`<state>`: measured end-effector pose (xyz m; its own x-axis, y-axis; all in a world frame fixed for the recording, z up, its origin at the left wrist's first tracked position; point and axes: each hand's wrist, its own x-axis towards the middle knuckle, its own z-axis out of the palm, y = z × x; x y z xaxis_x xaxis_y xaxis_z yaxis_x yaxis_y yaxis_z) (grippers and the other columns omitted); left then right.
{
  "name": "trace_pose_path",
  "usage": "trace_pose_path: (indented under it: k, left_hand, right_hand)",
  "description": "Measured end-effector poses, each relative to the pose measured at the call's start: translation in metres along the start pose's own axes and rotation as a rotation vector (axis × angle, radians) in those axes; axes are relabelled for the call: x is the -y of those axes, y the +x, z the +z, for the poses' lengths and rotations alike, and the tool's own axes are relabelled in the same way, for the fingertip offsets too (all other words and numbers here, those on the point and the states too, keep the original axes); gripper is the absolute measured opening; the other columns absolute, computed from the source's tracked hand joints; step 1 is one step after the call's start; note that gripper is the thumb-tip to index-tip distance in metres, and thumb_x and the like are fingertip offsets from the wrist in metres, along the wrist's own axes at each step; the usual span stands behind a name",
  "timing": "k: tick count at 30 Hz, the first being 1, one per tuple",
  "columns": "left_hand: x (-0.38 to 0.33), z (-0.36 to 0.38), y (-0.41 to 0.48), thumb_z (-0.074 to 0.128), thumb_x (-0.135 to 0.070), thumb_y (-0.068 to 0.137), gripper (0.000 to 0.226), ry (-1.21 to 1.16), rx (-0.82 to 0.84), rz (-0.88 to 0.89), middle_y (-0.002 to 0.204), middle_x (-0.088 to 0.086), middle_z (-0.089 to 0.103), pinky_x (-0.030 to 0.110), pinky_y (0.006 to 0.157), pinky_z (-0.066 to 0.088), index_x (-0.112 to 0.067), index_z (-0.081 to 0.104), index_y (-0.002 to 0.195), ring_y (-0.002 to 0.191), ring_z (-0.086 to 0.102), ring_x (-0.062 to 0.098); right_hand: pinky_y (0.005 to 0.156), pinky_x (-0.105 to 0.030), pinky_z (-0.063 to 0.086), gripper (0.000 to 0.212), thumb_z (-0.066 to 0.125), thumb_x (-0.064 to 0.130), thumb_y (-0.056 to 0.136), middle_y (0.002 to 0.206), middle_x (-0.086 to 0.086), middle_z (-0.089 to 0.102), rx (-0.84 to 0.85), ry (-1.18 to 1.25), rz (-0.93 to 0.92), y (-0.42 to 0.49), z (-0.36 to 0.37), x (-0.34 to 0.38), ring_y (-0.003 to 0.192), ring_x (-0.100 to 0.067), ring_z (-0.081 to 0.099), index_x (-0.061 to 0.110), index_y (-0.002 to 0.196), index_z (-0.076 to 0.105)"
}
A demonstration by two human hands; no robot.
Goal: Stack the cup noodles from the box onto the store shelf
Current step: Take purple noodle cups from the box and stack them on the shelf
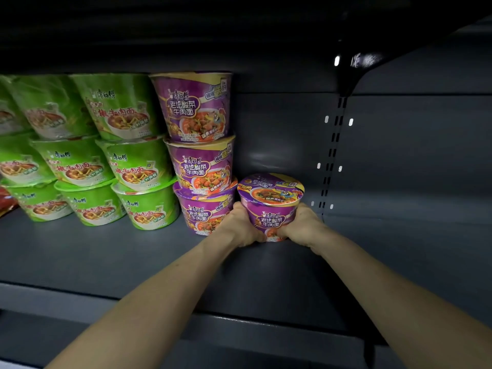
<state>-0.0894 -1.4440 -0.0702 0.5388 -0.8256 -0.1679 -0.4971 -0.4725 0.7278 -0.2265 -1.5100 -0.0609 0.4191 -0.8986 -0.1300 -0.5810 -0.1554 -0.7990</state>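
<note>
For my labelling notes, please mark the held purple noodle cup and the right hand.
held purple noodle cup (271, 217): head view, on its front label.
right hand (303, 224): head view, on the hand's back.

Purple cup reads 康师傅 老坛酸菜牛肉面, green cups 椒牛肉面

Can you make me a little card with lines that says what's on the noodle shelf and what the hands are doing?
Held thing: purple noodle cup, upright, lid on top
Left hand: grips the cup's left side
Right hand: grips the cup's right side
Where: low on the shelf, just right of the purple stack
Purple stack: three cups high
Green cups: stacks three high, left of the purple stack
</note>
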Motion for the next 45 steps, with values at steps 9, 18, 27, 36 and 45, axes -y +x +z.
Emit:
trace_pose_path:
  k: [9, 18, 27, 36, 45]
  left_hand:
    - [-0.003, -0.004, 0.004, 0.092, -0.023, 0.059, 0.102, 0.019, 0.042, -0.012, 0.133, 0.004, 0.052, 0.043, 0.109, 0.041, -0.017, 0.031, 0.141, 0.127, 0.049, 0.025]
    - [-0.009, -0.005, -0.025, 0.082, -0.029, 0.075, 0.083, 0.051, -0.032, -0.001, 0.136, 0.008, 0.05, 0.037, 0.107, 0.041, -0.01, 0.033, 0.139, 0.128, 0.048, 0.027]
    - [-0.009, -0.001, -0.085, 0.065, -0.028, 0.087, 0.025, 0.43, -0.154, 0.249, 0.116, 0.008, 0.063, 0.04, 0.093, 0.05, -0.014, 0.062, 0.107, 0.108, 0.059, 0.028]
    - [-0.064, 0.056, -0.14, 0.053, -0.019, 0.091, 0.013, 0.474, -0.115, 0.554, 0.11, 0.005, 0.067, 0.033, 0.085, 0.046, -0.02, 0.066, 0.093, 0.107, 0.06, 0.027]
    - [-0.142, 0.155, -0.213, 0.05, -0.014, 0.088, 0.017, 0.429, 0.066, 0.743, 0.097, -0.002, 0.068, 0.03, 0.077, 0.047, -0.023, 0.064, 0.084, 0.096, 0.062, 0.025]
  right_hand:
    - [0.094, -0.04, 0.05, 0.076, 0.085, 0.024, 0.067, 0.118, -0.006, 0.059, -0.06, -0.071, 0.009, -0.002, 0.005, 0.002, 0.111, -0.026, 0.057, 0.015, 0.128, 0.041]
    - [0.079, -0.031, 0.049, 0.056, 0.077, 0.023, 0.076, 0.114, -0.007, 0.059, -0.051, -0.169, 0.045, -0.033, 0.005, 0.009, 0.105, -0.025, 0.058, 0.013, 0.123, 0.047]
    - [0.105, -0.035, 0.037, 0.044, 0.055, 0.017, 0.092, 0.143, -0.012, 0.039, -0.082, -0.693, -0.136, -0.103, -0.008, 0.004, 0.134, -0.027, 0.037, 0.007, 0.134, 0.045]
    - [0.097, -0.034, 0.04, 0.032, 0.052, 0.023, 0.094, 0.128, -0.013, 0.051, -0.226, -0.763, -0.008, -0.181, -0.068, -0.035, 0.121, -0.032, 0.047, 0.005, 0.12, 0.055]
    - [0.091, -0.033, 0.041, 0.026, 0.048, 0.02, 0.094, 0.124, -0.013, 0.052, -0.356, -0.748, 0.161, -0.268, -0.148, -0.106, 0.119, -0.031, 0.047, 0.005, 0.114, 0.056]
